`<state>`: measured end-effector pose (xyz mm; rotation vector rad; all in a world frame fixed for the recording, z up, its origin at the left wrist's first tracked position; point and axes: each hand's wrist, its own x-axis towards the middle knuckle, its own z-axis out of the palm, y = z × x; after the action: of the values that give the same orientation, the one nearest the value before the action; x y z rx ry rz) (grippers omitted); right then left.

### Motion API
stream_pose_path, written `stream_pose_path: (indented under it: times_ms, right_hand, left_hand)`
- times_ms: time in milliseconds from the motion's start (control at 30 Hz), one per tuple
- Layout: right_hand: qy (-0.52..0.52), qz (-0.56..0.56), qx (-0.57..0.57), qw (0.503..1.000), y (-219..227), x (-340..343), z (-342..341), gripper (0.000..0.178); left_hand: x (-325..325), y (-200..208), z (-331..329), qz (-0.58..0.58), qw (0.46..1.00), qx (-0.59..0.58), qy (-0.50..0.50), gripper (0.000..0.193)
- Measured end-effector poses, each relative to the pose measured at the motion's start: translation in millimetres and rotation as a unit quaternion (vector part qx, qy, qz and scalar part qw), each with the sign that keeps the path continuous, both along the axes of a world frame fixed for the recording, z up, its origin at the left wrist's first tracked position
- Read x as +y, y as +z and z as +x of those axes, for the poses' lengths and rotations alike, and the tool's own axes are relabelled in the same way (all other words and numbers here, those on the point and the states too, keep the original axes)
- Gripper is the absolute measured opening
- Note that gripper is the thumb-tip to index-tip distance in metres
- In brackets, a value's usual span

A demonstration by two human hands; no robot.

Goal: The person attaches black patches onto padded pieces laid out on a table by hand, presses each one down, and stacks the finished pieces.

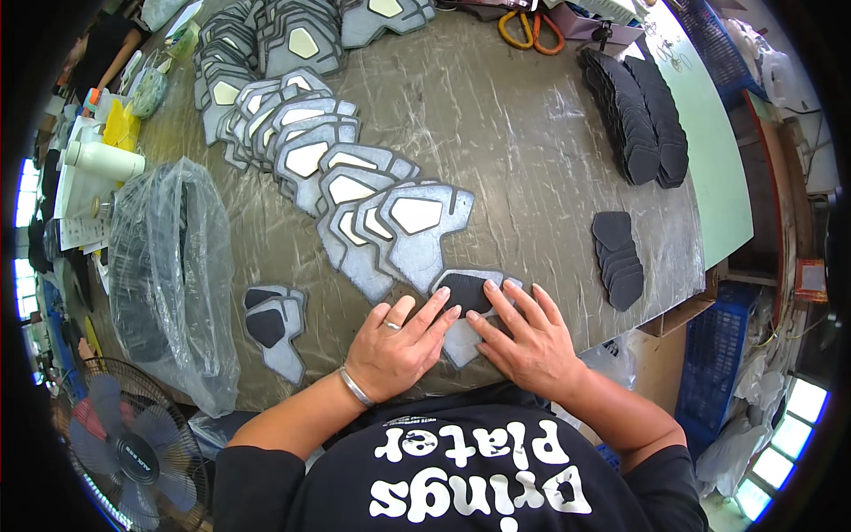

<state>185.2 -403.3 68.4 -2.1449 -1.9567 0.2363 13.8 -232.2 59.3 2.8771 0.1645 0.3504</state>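
Note:
A grey, dark-edged shaped piece [461, 340] lies at the near edge of the table in front of me, with a black angular patch [467, 293] over its upper part. The fingertips of my left hand [399, 348] press on the patch's left and lower edge, its fingers stretched out. From the other side my right hand [530, 340] rests spread, with fingertips on the patch's right edge and on the grey piece. To the left lie grey pieces with black patches [266, 328]. Beyond my hands runs an overlapping row of grey pieces with white panels [417, 215].
Loose black patches [618, 262] fan out at the right, with larger stacks [625, 115] behind. Scissors with orange and yellow handles [530, 34] lie at the far edge. A clear plastic bag [173, 284], a white bottle [105, 160] and a fan [133, 457] stand left.

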Motion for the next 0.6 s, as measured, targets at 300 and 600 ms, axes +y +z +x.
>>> stream_pose_path:
  times_ms: [300,600]
  right_hand:
    - [-0.034,0.005,-0.008,0.999,-1.7,0.3,-8.0,0.043]
    - [-0.032,0.012,-0.022,0.999,7.5,10.9,-17.0,0.044]
  left_hand:
    - [-8.4,0.9,3.2,-0.008,0.999,-0.006,0.034,0.037]
    - [-21.2,-5.5,0.7,0.016,0.996,-0.053,0.064,0.034]
